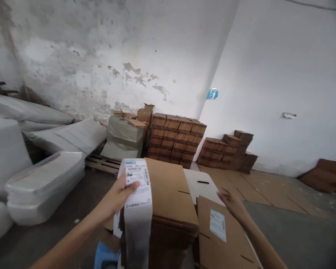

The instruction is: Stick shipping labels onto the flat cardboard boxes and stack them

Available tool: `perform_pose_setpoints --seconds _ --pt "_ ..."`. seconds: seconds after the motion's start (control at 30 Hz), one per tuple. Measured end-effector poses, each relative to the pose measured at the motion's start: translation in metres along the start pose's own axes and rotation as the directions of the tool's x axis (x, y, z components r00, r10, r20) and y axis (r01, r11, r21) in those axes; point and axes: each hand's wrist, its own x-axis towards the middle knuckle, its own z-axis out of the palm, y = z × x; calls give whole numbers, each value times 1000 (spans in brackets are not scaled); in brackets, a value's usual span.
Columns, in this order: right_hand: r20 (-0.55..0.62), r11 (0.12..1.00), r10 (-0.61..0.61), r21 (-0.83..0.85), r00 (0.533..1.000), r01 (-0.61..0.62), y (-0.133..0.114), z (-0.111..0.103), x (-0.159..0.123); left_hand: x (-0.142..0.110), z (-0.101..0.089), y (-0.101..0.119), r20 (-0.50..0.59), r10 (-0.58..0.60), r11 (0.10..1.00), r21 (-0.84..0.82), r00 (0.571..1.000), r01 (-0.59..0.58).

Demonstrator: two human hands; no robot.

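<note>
My left hand (125, 192) grips a long strip of printed shipping labels (138, 194), with the thumb pressed on its face. The strip runs down along the left side of a stack of flat cardboard boxes (168, 183). To the right, my right hand (231, 201) hovers by the far edge of a lower flattened cardboard box (229, 246); its fingers are bent and apart, with nothing visible in them. One shipping label (217, 225) is stuck on that lower cardboard. A black pen-like stick (203, 182) lies on the white tabletop (194, 175) behind.
Bundled flat cartons (175, 138) are piled against the wall, with smaller carton stacks (224, 151) to the right. White wrapped packages (44, 186) fill the left. Cardboard sheets (257, 185) cover part of the floor. A blue object (106, 256) sits low at the front.
</note>
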Motion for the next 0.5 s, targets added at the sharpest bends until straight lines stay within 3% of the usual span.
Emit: perform_pose_setpoints --seconds 0.03,0.07,0.13,0.17,0.2,0.23,0.3,0.37,0.43,0.5 --pt "125 993 -49 111 991 35 -41 23 -11 -1 4 0 39 32 999 17 999 -32" --pt "263 970 -153 227 953 93 -84 45 -23 -2 7 0 89 50 997 51 995 -55" --pt "489 904 -353 398 798 156 -158 78 -47 -6 12 1 186 44 984 161 982 -75" --pt "525 870 -442 449 727 205 -186 90 -58 -9 13 3 208 23 973 221 978 -70" --pt "519 840 -510 472 686 268 -206 98 -68 -13 14 6 201 -8 967 251 980 -44" --pt "484 816 -559 466 673 342 -218 104 -76 -16 13 9 178 -49 975 224 983 8" --pt "390 795 -601 381 698 472 -225 113 -89 -23 12 15 159 -172 984 -11 972 176" --pt "376 780 -626 291 683 554 -221 119 -100 -25 10 19 139 -285 897 -311 948 315" --pt "418 726 -678 253 605 639 -218 121 -110 -19 5 16 24 -361 821 -466 932 330" --pt "411 640 -753 273 514 718 -223 116 -110 -6 -6 6 -143 -386 826 -493 912 272"
